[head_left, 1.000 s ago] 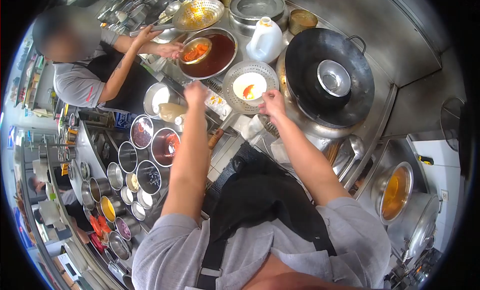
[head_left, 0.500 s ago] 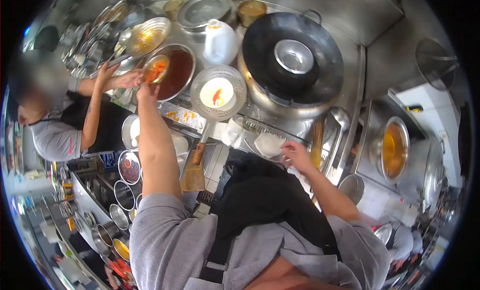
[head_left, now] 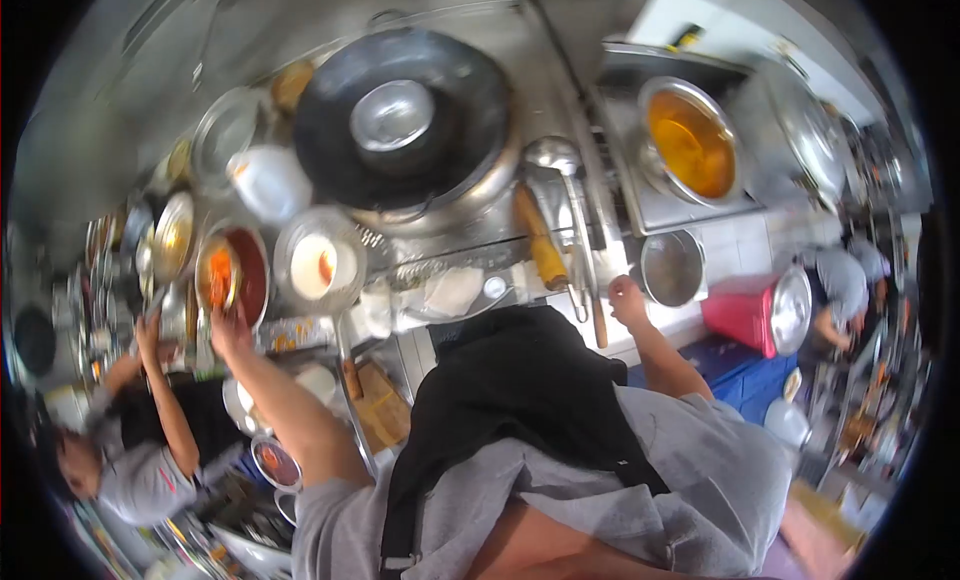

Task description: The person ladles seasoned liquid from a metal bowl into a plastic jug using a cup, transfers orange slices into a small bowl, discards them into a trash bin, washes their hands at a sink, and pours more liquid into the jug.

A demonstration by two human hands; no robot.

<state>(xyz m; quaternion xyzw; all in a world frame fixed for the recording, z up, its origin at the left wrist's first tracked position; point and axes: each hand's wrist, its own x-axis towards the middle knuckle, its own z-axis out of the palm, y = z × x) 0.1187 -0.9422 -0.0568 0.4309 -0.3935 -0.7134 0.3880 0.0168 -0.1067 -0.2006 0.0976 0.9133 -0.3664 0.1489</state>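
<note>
My left hand [head_left: 230, 328] grips the near rim of a small metal bowl [head_left: 236, 292] with bright orange food inside. The bowl is over a larger metal bowl of dark red sauce [head_left: 254, 265]. My right hand [head_left: 627, 300] hangs at the counter's front edge, its fingers blurred and seemingly curled. Close to it are the wooden handle [head_left: 600, 324] of a long ladle [head_left: 556, 156] and a metal pot [head_left: 672, 268]. A perforated strainer [head_left: 342, 232] holding a white bowl [head_left: 316, 266] marked with red lies right of the sauce.
A large black wok [head_left: 470, 115] holds a metal bowl [head_left: 392, 116]. Beside the sauce stands a white jug [head_left: 270, 183]. A pot of orange liquid [head_left: 690, 145] is at the right, with a pink bin [head_left: 742, 314] below it. A co-worker [head_left: 150, 465] reaches in from the left.
The view has swung right, shifting the counter leftward. My left hand still grips the small bowl. My right hand has moved right, from beside the white cloth to near the metal pot.
</note>
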